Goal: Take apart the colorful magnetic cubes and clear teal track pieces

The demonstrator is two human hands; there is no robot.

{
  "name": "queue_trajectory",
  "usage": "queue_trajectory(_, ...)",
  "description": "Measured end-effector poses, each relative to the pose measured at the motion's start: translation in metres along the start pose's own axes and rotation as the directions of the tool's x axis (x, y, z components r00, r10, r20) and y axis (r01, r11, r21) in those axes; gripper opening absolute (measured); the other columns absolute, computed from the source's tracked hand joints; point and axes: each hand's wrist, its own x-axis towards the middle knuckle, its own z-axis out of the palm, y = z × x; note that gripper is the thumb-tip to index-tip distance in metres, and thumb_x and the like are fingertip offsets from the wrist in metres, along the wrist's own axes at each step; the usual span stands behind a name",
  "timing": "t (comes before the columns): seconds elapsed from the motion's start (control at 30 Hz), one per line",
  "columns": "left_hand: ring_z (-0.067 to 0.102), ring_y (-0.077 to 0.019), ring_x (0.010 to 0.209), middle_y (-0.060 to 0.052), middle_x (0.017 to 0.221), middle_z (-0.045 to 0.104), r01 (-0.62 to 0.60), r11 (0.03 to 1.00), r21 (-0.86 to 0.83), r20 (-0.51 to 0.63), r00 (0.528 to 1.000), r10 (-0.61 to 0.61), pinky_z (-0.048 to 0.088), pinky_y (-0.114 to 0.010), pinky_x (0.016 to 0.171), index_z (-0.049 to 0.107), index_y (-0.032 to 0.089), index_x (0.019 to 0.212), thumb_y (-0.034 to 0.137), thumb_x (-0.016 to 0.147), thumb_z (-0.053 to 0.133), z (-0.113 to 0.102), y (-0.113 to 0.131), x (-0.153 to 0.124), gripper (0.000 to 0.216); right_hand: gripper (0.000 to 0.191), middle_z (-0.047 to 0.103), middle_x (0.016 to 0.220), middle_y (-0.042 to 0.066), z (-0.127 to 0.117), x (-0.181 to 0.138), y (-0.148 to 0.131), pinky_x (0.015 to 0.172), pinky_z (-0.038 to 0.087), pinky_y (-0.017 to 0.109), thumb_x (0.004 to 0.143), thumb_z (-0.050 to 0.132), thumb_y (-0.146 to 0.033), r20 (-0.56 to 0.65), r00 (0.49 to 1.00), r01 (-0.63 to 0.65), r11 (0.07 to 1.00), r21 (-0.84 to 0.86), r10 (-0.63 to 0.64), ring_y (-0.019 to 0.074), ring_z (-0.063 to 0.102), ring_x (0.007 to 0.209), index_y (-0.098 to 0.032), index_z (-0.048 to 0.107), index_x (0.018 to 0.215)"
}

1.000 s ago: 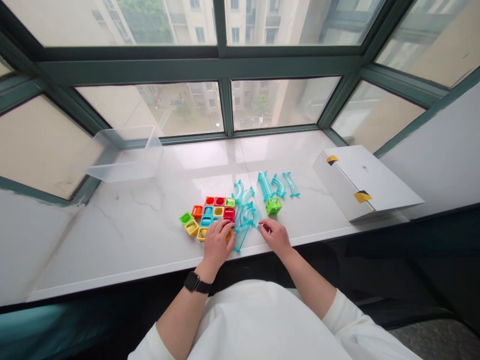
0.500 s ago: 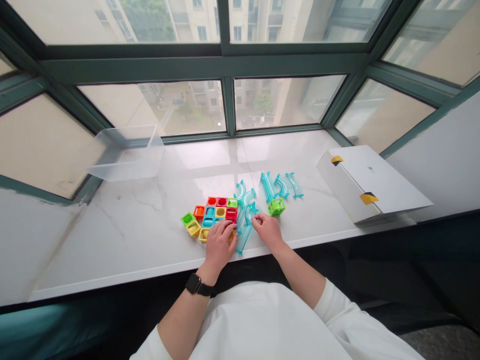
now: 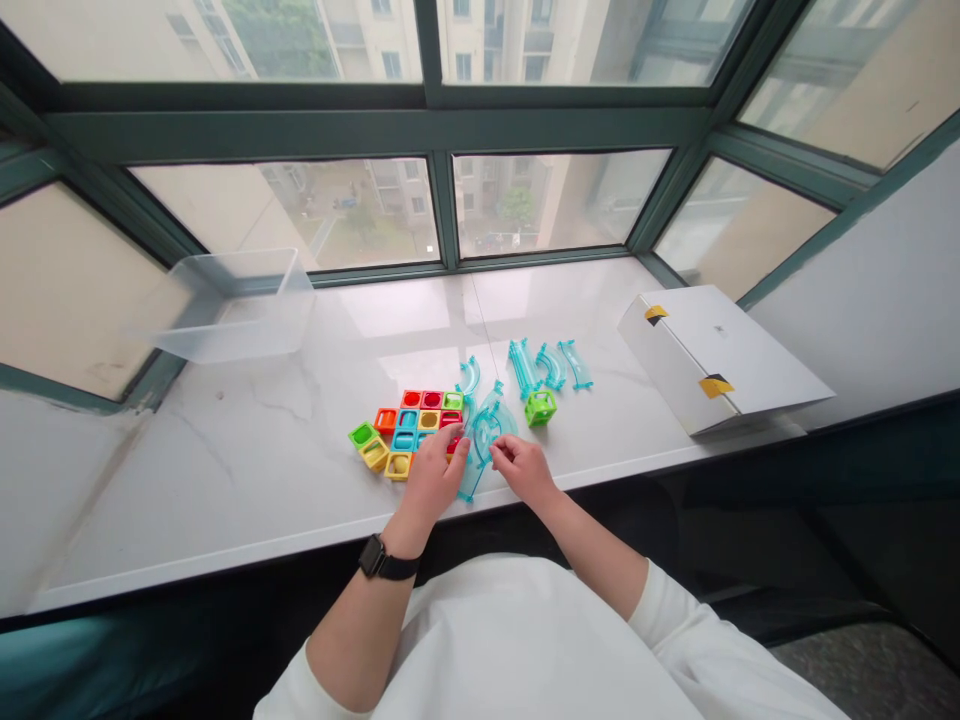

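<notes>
A cluster of coloured square blocks [image 3: 409,425] lies on the white marble sill [image 3: 262,470]. My left hand [image 3: 431,480], with a dark watch on its wrist, rests on the cluster's right side, fingers curled over a red block and the edge of a clear turquoise curved track piece [image 3: 486,432]. My right hand [image 3: 521,468] pinches the same track piece from the right. A single green cube [image 3: 541,407] sits just beyond my right hand. Several more turquoise track pieces [image 3: 547,365] lie behind it.
A clear plastic bin [image 3: 232,305] stands at the back left by the window. A white cardboard box [image 3: 716,355] with yellow tape lies at the right. The sill's front edge runs just under my wrists; window frames close the back.
My right hand has moved left towards the blocks and taken hold of the curved track piece. My left hand has slid slightly up onto the blocks beside it.
</notes>
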Motion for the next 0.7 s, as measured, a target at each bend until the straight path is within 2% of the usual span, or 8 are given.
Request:
queue_trajectory(0.13, 0.071, -0.0277, 0.113, -0.012, 0.128, 0.075, 0.105, 0.994, -0.032, 0.049, 0.993, -0.103, 0.053, -0.041, 0.098, 0.066, 0.023, 0.131, 0.050, 0.106, 0.048, 0.001, 0.008, 0.017, 0.040, 0.021, 0.075, 0.072, 0.000, -0.004, -0.002, 0.002, 0.070, 0.050, 0.028, 0.099, 0.060, -0.039, 0.044, 0.998, 0.052, 0.998, -0.038, -0.050, 0.0189, 0.070, 0.068, -0.024, 0.070, 0.089)
queue_trajectory(0.23, 0.073, -0.0251, 0.097, -0.009, 0.112, 0.078, 0.169, 0.985, -0.029, 0.106, 0.981, -0.165, 0.053, -0.036, 0.085, 0.068, 0.024, 0.125, 0.053, 0.107, 0.046, 0.000, 0.015, 0.033, 0.041, 0.018, 0.074, 0.073, 0.000, -0.009, -0.003, 0.003, 0.069, 0.048, 0.027, 0.100, 0.059, -0.035, 0.085, 0.991, 0.117, 0.987, -0.109, -0.108, 0.0180, 0.068, 0.068, -0.024, 0.070, 0.090)
queue_trajectory(0.33, 0.073, -0.0239, 0.092, -0.007, 0.098, 0.079, 0.179, 0.984, 0.020, 0.159, 0.971, -0.180, 0.050, -0.032, 0.079, 0.071, 0.023, 0.120, 0.052, 0.107, 0.045, 0.003, 0.020, 0.050, 0.042, 0.019, 0.073, 0.076, 0.001, -0.013, -0.005, 0.005, 0.070, 0.045, 0.026, 0.101, 0.058, -0.032, 0.115, 0.980, 0.181, 0.963, -0.198, -0.160, 0.0178, 0.066, 0.070, -0.024, 0.071, 0.090)
queue_trajectory(0.47, 0.073, -0.0242, 0.085, -0.009, 0.093, 0.080, 0.193, 0.971, 0.143, 0.256, 0.940, -0.224, 0.049, -0.031, 0.076, 0.074, 0.019, 0.120, 0.044, 0.099, 0.059, 0.012, 0.024, 0.068, 0.036, 0.021, 0.074, 0.082, 0.003, -0.015, -0.008, 0.012, 0.073, 0.045, 0.028, 0.103, 0.056, -0.032, 0.159, 0.961, 0.263, 0.921, -0.286, -0.225, 0.0191, 0.066, 0.076, -0.024, 0.071, 0.092)
queue_trajectory(0.57, 0.073, -0.0230, 0.081, -0.010, 0.091, 0.081, 0.183, 0.970, 0.158, 0.283, 0.933, -0.222, 0.049, -0.030, 0.075, 0.079, 0.019, 0.108, 0.035, 0.097, 0.060, 0.019, 0.024, 0.075, 0.027, 0.022, 0.074, 0.083, 0.004, -0.016, -0.009, 0.016, 0.075, 0.046, 0.028, 0.104, 0.054, -0.033, 0.182, 0.952, 0.291, 0.909, -0.300, -0.245, 0.0195, 0.065, 0.076, -0.023, 0.071, 0.095)
queue_trajectory(0.7, 0.072, -0.0235, 0.079, -0.011, 0.086, 0.081, 0.191, 0.964, 0.184, 0.284, 0.929, -0.238, 0.048, -0.031, 0.074, 0.081, 0.018, 0.092, 0.032, 0.094, 0.061, 0.023, 0.024, 0.077, 0.025, 0.024, 0.073, 0.083, 0.005, -0.020, -0.011, 0.020, 0.074, 0.045, 0.029, 0.105, 0.053, -0.035, 0.179, 0.949, 0.302, 0.907, -0.293, -0.258, 0.0193, 0.064, 0.075, -0.022, 0.072, 0.096)
